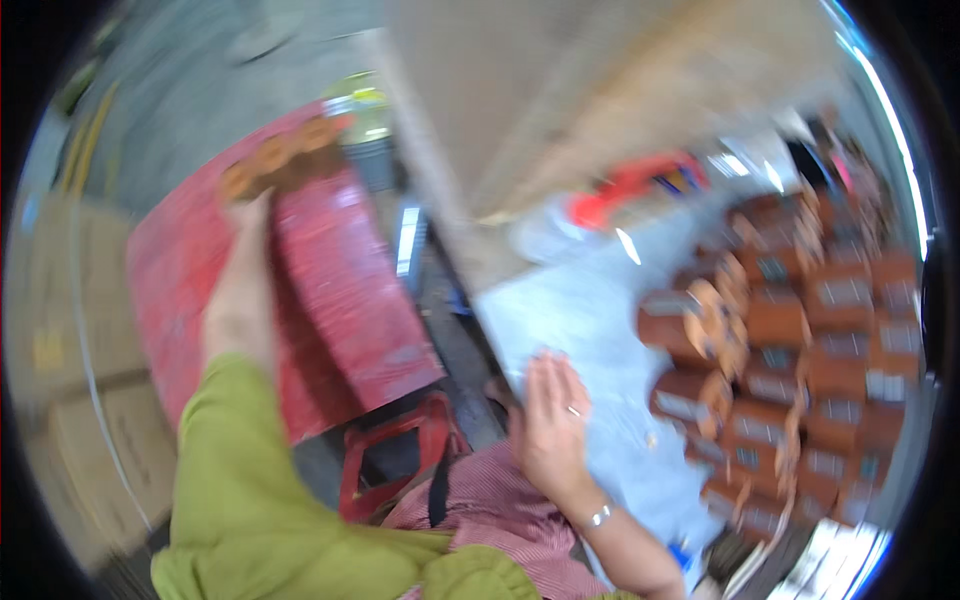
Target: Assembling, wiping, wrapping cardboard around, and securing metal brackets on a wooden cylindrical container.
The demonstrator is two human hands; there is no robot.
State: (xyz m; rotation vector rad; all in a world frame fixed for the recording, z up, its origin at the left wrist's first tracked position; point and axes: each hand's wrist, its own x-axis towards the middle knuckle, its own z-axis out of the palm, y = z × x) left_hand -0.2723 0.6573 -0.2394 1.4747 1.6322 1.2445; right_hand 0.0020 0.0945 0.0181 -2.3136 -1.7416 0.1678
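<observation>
My left arm, in a green sleeve, stretches over a red-topped table. My left hand point(250, 208) is at the near end of a short row of orange-brown round pieces point(273, 154). Motion blurs its fingers, so whether they grip the nearest piece is unclear. On the right, my right hand point(553, 415) is stretched out flat, fingers side by side, over the edge of a pale blue-white worktop point(610, 370). It holds nothing, and wears a ring and a bracelet. Many reddish-brown cylinders point(770, 375) with labels are stacked to its right.
A red stool point(395, 455) stands below the red table point(345, 285). Cardboard boxes point(105, 440) are piled at the left. Beyond the worktop are a brown board point(570, 90), a blurred red object point(640, 180) and a clear-looking container point(555, 230). A yellow-topped bin-like thing point(368, 125) is beside the table.
</observation>
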